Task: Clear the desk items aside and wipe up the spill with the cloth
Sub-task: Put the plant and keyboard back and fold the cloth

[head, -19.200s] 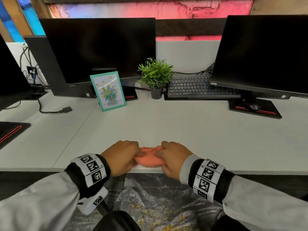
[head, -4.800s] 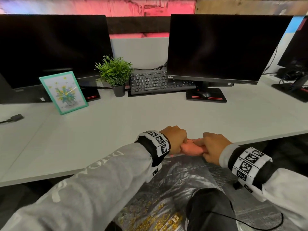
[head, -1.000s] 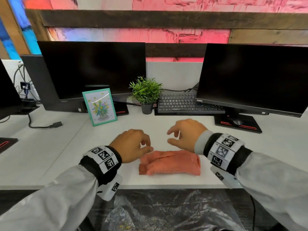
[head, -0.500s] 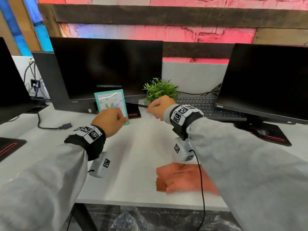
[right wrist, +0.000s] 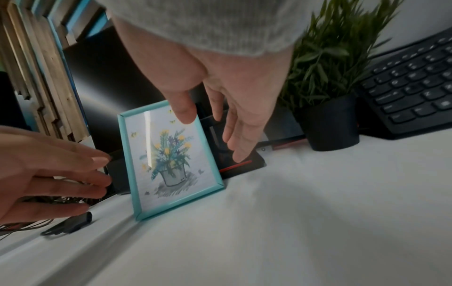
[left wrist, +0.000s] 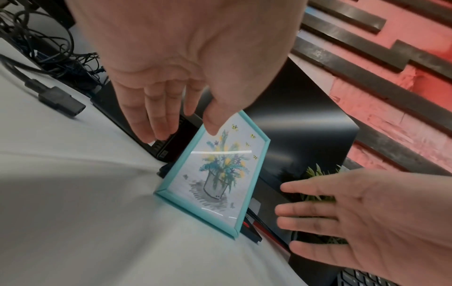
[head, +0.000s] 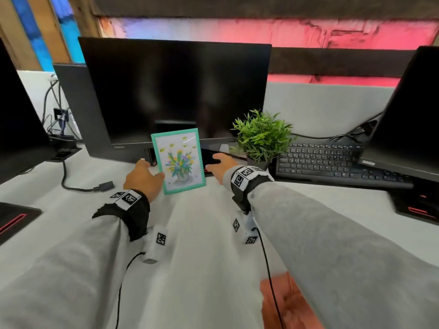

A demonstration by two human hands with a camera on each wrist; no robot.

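Note:
A teal-framed flower picture [head: 179, 160] stands on the white desk [head: 204, 233], leaning back in front of the left monitor [head: 175, 91]. My left hand [head: 145, 172] is open at its left edge, thumb against the frame's rim. My right hand [head: 217, 163] is open just right of it, fingers straight, reaching past the frame's right side. The left wrist view shows the left hand [left wrist: 181, 123] over the picture [left wrist: 215, 174]. In the right wrist view the right hand [right wrist: 212, 125] has its thumb before the picture's [right wrist: 168, 158] top corner. The orange cloth [head: 280, 302] lies folded near the front edge, under my right sleeve. No spill shows.
A small potted plant [head: 261, 136] stands right of the picture, and a black keyboard [head: 332, 162] lies beyond it under the right monitor [head: 408, 110]. A loose black cable plug [head: 104, 186] lies left of my left hand. The monitor's red-trimmed base [right wrist: 242, 164] sits behind the picture.
Both hands left the cloth and reached forward; they now flank the picture with fingers spread. The cloth stays near the front edge. My head has moved closer.

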